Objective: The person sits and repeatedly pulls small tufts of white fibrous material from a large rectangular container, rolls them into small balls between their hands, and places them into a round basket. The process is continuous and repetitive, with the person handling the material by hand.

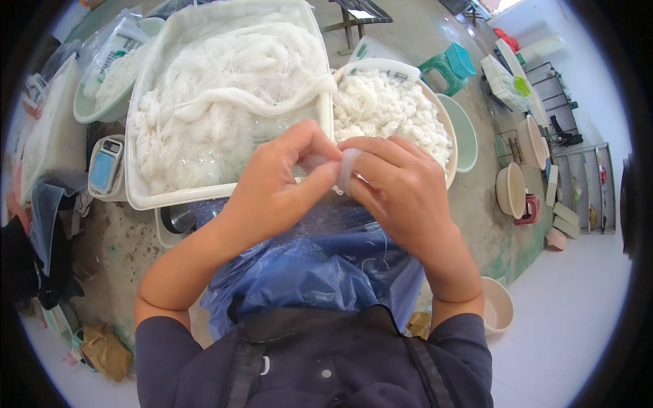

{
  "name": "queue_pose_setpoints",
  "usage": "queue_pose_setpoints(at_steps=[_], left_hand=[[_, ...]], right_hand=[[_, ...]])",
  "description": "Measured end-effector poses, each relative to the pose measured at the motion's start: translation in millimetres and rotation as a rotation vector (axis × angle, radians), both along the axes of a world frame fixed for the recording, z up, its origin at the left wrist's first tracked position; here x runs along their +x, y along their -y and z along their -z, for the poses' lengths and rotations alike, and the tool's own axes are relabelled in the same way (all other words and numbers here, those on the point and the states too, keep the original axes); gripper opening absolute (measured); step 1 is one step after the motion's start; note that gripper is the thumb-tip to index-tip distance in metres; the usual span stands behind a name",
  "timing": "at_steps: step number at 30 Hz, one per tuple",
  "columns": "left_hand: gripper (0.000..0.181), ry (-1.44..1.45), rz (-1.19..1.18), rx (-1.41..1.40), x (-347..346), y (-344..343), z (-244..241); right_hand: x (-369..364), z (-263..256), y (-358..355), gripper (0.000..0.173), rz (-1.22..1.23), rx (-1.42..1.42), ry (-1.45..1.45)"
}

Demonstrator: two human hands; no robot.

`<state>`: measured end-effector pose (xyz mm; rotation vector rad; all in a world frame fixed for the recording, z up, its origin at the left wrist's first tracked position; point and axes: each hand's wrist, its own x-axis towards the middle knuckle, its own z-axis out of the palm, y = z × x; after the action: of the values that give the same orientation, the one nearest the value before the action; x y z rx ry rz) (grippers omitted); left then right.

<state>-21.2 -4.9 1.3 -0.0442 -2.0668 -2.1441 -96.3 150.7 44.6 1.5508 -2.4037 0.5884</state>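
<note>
My left hand (288, 176) pinches a translucent whitish strand (348, 171) between thumb and index finger. The same strand wraps as a band around the fingers of my right hand (403, 181), and the two hands meet at it. Both are above the near right corner of a white rectangular tub (168, 200). Long wet white strands (224, 86) lie heaped in water in that tub, a thick twisted bundle of them reaching its right rim. Just beyond my right hand stands a round cream basin (453, 158) full of white clumped strands (393, 109).
A blue plastic apron (306, 270) covers my lap. To the left are a small device with a blue screen (104, 171) and a pale green basin (84, 109). A green plastic stool (449, 69) stands beyond the round basin; further basins (510, 191) and a metal rack (586, 188) line the right wall.
</note>
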Motion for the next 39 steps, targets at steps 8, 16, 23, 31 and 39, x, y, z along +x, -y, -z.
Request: queue_pose_setpoints(at_steps=[8, 16, 23, 31, 39], left_hand=[[0.024, -0.078, 0.058, 0.394, -14.7, -10.6, 25.9], [0.024, 0.101, 0.056, 0.576, -9.7, -30.7, 46.1], [0.017, -0.427, -0.183, -0.560, -31.3, -21.5, 69.2], [0.029, -0.171, 0.195, 0.639, -68.9, 30.6, -43.1], [0.025, -0.559, -0.383, 0.117, -46.3, 151.7, -143.6]], right_hand=[[2.5, 21.9, 8.2, 0.004, 0.002, -0.488, 0.457], [0.4, 17.4, 23.7, 0.025, 0.064, -1.352, 1.314], [-60.0, 65.9, 5.0, 0.022, 0.333, -0.923, 0.896], [-51.8, 98.7, 18.8, 0.044, -0.139, -0.228, 0.821], [-45.5, 170.3, 41.6, 0.019, 0.034, -0.223, 1.013]])
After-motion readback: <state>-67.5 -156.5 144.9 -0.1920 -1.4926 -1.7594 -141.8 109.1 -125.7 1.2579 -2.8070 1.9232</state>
